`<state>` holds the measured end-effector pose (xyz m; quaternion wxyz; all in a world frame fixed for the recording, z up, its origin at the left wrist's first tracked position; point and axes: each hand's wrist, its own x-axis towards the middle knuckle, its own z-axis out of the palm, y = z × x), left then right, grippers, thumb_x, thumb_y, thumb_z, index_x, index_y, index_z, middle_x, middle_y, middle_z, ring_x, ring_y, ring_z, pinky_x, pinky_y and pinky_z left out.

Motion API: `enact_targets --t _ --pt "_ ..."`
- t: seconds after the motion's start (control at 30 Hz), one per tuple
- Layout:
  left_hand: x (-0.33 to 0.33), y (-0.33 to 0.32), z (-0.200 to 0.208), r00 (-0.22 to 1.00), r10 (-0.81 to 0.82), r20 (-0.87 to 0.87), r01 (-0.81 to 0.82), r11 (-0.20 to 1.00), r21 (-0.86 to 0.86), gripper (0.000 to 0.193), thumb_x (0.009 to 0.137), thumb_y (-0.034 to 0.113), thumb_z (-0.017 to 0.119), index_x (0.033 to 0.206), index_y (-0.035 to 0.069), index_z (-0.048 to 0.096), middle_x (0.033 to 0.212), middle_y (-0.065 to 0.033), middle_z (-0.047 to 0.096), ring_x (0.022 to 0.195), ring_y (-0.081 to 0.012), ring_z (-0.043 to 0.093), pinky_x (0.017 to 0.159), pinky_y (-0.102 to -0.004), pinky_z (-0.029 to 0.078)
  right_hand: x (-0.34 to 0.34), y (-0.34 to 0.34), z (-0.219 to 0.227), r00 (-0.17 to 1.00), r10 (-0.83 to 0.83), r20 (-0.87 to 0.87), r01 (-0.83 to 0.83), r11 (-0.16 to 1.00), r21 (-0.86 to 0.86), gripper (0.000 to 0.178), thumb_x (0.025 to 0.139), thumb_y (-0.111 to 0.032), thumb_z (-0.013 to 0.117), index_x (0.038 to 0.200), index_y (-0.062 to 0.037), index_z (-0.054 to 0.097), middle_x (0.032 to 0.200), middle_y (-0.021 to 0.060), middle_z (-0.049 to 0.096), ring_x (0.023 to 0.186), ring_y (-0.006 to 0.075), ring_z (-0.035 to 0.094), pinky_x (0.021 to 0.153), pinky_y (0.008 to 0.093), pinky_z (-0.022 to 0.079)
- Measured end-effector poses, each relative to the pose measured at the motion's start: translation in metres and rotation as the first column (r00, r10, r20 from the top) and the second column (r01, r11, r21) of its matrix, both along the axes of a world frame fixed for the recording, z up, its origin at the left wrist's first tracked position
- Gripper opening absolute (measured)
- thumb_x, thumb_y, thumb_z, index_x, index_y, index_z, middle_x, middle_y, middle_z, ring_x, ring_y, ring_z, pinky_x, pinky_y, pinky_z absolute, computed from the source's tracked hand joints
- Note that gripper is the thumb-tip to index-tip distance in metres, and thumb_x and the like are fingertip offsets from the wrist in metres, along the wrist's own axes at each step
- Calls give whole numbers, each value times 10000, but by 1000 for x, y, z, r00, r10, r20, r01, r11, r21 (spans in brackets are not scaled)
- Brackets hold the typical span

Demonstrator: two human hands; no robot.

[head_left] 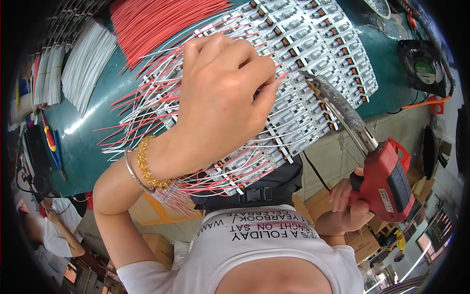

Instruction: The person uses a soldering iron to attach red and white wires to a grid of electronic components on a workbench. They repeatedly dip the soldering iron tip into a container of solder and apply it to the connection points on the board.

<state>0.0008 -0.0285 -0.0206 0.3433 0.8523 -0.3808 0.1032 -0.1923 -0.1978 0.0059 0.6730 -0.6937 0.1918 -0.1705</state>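
wire soldering appears in hand: the left hand (pixel 225 88), fingertips pinched, seemingly holds a red wire (pixel 282 76) above circuit boards (pixel 350 63) on the green table (pixel 78 161); the right hand (pixel 345 198) grips a soldering gun (pixel 384 181). next move likely calls for steady alignment.

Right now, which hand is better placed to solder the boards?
Likely the right hand: it grips the red soldering gun, aimed at the boards. The left hand seems to pinch a wire.
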Motion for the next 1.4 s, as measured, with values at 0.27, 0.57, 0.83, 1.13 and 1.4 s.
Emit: enact_targets --t 0.27,0.57,0.83,1.13,1.4 --pt "-1 0 1 1000 -2 17 2 1000 3 127 655 76 708 651 71 581 702 -31 535 732 -218 487 708 -337 330 -8 0 -5 998 -64 2 64 998 -16 759 783 -531 590 1147 108 403 436 -6 413 339 90 381 374 234 355" --pt "-1 0 -1 999 1 34 -1 1000 -1 120 660 85 702 650 72 583 696 -33 530 733 -220 488 709 -339 331 -6 -2 -10 1000 23 -7 -23 999 34 609 831 -431 588 1062 107 422 464 9 409 357 104 388 381 241 363" --pt "-1 0 -2 1000 -2 23 2 1000 -21 121 658 87 703 649 72 583 691 -30 528 723 -218 481 697 -340 330 -6 6 -9 999 -29 37 32 997 -69 588 836 -417 588 1065 100 430 469 15 426 357 105 395 388 236 365" --pt "-1 -1 -1 999 9 45 -8 1000 -17 130 658 87 709 644 67 582 688 -32 531 718 -220 484 693 -339 331 -10 -5 1 995 35 95 -28 997 -72 722 805 -517 573 1155 91 402 456 -7 426 352 94 402 384 228 358" --pt "-6 0 2 999 -33 -25 30 995 -93 119 641 77 716 654 71 598 697 -29 545 721 -216 493 719 -336 336 -21 -9 -9 998 -8 54 5 999 48 750 813 -548 544 1175 91 395 450 -7 418 351 98 398 390 238 363"
